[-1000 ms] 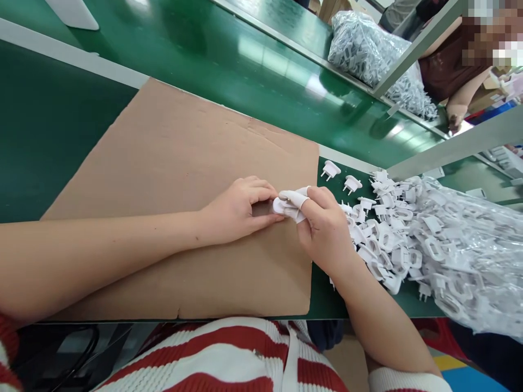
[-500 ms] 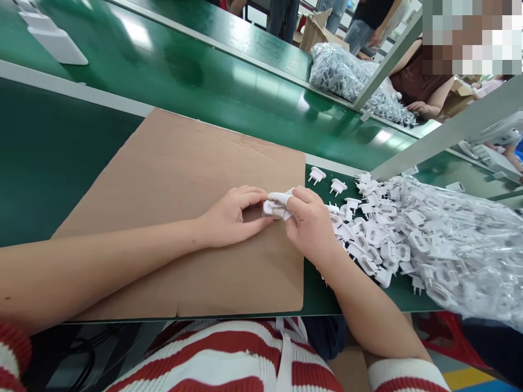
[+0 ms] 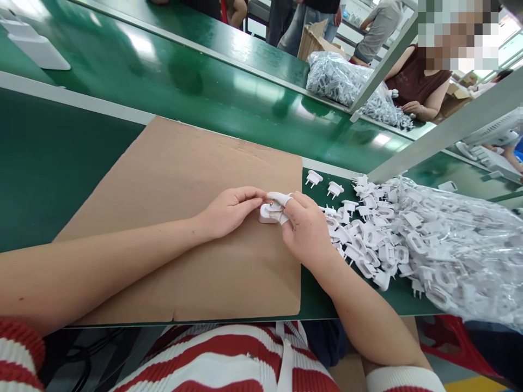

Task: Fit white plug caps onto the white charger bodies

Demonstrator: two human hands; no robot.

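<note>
My right hand [image 3: 307, 226], with white coverings on its finger and thumb, is closed on a white plug housing [image 3: 267, 213] over the cardboard sheet [image 3: 171, 179]. From the left, my left hand [image 3: 235, 211] reaches to the same spot, its thumb and fingers drawn together by the covered fingertip. Whatever they pinch, if anything, is too small to make out. Right of my right hand lies a heap of white plug housings [image 3: 373, 239], several with pins showing. Two white two-pin plug pieces [image 3: 314, 178] rest apart from the heap, near the board's upper right corner.
A clear plastic bag [image 3: 469, 256] full of white plug parts lies at the right. A slanted metal post [image 3: 441, 130] crosses the upper right. Beyond the green conveyor [image 3: 229, 90], a co-worker [image 3: 420, 81] sits by another bag of parts [image 3: 339, 79].
My left thumb and fingers have closed together and drawn slightly left, off the plug housing. My right hand still grips the housing in nearly the same place. The view has shifted slightly.
</note>
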